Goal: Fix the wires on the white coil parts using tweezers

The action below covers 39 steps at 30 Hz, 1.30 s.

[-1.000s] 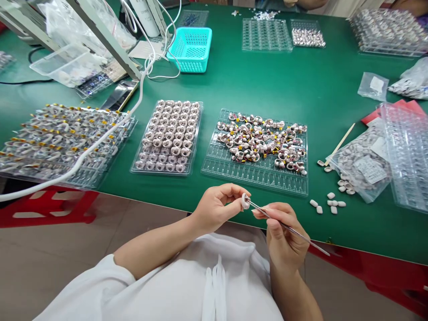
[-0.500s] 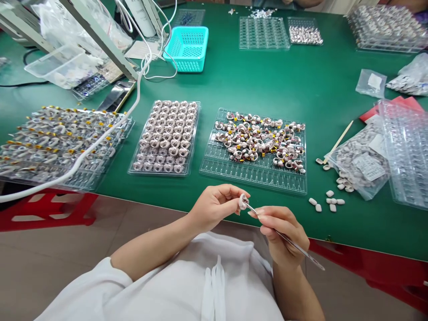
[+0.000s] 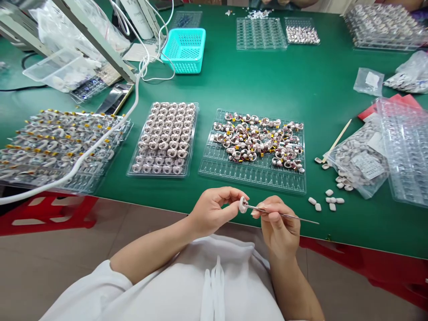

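Observation:
Between thumb and fingers, my left hand [image 3: 216,209] pinches a small whitish curved plastic part [image 3: 242,204] just over the table's front edge. My right hand [image 3: 280,223] is closed on a thin metal tool like a dental probe [image 3: 294,217], held nearly level. Its tip meets the inner side of the curved part; the exact contact is too small to make out. Behind my hands lies a clear tray [image 3: 250,178] heaped with similar parts carrying yellow tabs and dark wires [image 3: 257,138]. Left of it, another clear tray [image 3: 129,171] holds rows of whitish parts [image 3: 167,129].
Loose white caps [image 3: 332,207] and a bag of caps [image 3: 359,160] lie at right, beside clear stacked trays [image 3: 404,151]. A white cable [image 3: 103,138] crosses the filled tray at left [image 3: 63,147]. A turquoise basket [image 3: 185,51] stands behind. Another person's arm [image 3: 297,3] shows at the far edge.
My right hand has raised the tool's rear end, bringing it from a downward slant to nearly level. The left hand still holds the curved part, now turned slightly.

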Tool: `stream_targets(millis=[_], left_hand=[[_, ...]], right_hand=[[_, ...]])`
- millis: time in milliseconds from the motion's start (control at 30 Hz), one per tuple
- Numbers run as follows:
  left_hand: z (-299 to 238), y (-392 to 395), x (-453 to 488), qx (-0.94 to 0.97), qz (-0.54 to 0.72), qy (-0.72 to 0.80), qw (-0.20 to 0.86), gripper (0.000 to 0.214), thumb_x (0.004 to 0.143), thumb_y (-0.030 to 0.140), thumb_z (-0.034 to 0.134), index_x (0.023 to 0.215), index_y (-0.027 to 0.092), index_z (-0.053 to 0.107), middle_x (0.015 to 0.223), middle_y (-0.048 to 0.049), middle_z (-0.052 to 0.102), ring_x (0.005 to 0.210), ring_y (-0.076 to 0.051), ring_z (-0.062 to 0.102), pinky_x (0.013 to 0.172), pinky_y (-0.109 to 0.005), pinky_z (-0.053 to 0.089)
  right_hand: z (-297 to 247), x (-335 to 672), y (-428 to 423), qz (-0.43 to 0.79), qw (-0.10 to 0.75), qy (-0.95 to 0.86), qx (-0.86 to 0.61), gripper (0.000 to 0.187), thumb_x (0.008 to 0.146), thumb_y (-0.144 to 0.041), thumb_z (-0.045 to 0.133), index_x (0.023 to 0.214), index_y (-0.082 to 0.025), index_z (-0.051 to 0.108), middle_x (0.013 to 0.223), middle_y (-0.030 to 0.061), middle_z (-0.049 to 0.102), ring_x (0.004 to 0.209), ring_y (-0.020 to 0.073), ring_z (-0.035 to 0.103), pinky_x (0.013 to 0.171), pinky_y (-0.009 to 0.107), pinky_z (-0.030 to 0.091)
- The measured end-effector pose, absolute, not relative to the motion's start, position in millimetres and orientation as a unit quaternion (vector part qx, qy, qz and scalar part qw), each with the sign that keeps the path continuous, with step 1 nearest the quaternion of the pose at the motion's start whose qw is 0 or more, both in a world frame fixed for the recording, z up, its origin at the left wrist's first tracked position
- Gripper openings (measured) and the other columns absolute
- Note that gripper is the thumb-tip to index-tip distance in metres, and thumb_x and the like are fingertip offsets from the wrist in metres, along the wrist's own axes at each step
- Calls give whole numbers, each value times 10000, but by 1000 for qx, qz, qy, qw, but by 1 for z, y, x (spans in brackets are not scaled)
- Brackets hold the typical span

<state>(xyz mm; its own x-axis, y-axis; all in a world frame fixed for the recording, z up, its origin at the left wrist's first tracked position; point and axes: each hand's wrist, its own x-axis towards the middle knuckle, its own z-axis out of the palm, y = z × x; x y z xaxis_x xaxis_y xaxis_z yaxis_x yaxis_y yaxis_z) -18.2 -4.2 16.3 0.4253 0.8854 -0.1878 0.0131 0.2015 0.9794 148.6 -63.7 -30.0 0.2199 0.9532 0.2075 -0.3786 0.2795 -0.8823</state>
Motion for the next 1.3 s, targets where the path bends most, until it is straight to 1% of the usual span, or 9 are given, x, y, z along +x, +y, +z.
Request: stream_targets(millis=[167, 300, 400, 533, 600, 733, 867, 1033, 1300], left_hand=[[14, -5, -17, 503, 316, 416, 688, 95, 830, 169, 667, 882, 118, 729, 688, -17, 695, 607, -93, 584, 551, -182, 455], [13, -5, -19, 521, 331, 411, 671, 96, 846, 175, 672, 895, 121, 734, 725, -28, 712, 652, -104, 611, 611, -195, 494], [14, -5, -19, 516, 346, 413, 666, 100, 858, 187, 682, 911, 123, 738, 761, -40, 731, 685, -110, 639, 641, -196, 514], [15, -7, -17, 495, 367, 397, 680, 102, 862, 202, 704, 927, 135, 745, 800, -41, 747, 709, -107, 662, 674, -189, 535], [14, -8, -15, 484, 379, 391, 685, 101, 859, 210, 717, 926, 141, 750, 820, -42, 752, 730, -110, 672, 695, -189, 544], [11, -10, -12, 482, 402, 396, 671, 124, 847, 209, 737, 954, 149, 756, 844, -48, 759, 770, -123, 689, 728, -197, 555], [7, -11, -11, 486, 412, 399, 660, 182, 835, 205, 744, 1008, 150, 755, 859, -58, 768, 783, -142, 708, 738, -218, 574], [7, -12, -11, 497, 418, 413, 639, 187, 827, 221, 756, 997, 145, 771, 919, -80, 793, 831, -177, 743, 780, -246, 600], [15, -6, -18, 567, 376, 390, 620, 236, 864, 189, 707, 1084, 155, 785, 1000, -84, 811, 913, -214, 770, 822, -265, 624]], right_hand=[[-31, 152, -61, 474, 688, -414, -362, 160, 959, -297, 615, 1005, -282, 768, 869, 39, 639, 700, 171, 670, 613, 350, 580], [-19, 160, -59, 391, 706, -456, -375, 217, 987, -317, 560, 962, -247, 765, 820, 55, 655, 824, 223, 651, 752, 425, 555], [-11, 164, -59, 374, 670, -482, -424, 252, 1012, -259, 497, 1000, -243, 748, 889, 65, 676, 901, 233, 655, 807, 423, 529], [-13, 159, -61, 398, 553, -529, -506, 248, 1000, -170, 498, 1106, -270, 699, 961, 38, 644, 815, 162, 622, 714, 318, 494], [-16, 152, -61, 394, 532, -550, -510, 251, 983, -151, 523, 1131, -278, 681, 960, 30, 635, 806, 150, 604, 676, 289, 475], [-19, 142, -60, 384, 556, -535, -507, 223, 935, -141, 587, 1087, -279, 676, 931, 22, 613, 778, 145, 567, 618, 262, 448], [-20, 137, -58, 398, 566, -517, -504, 225, 886, -137, 637, 1062, -276, 653, 902, 11, 569, 759, 143, 542, 638, 273, 457], [-20, 130, -53, 382, 580, -509, -508, 184, 876, -141, 635, 1016, -261, 628, 868, 1, 551, 755, 139, 549, 626, 269, 455], [-14, 129, -50, 394, 599, -465, -520, 122, 876, -146, 618, 940, -238, 667, 825, 5, 567, 688, 123, 553, 552, 250, 443]])
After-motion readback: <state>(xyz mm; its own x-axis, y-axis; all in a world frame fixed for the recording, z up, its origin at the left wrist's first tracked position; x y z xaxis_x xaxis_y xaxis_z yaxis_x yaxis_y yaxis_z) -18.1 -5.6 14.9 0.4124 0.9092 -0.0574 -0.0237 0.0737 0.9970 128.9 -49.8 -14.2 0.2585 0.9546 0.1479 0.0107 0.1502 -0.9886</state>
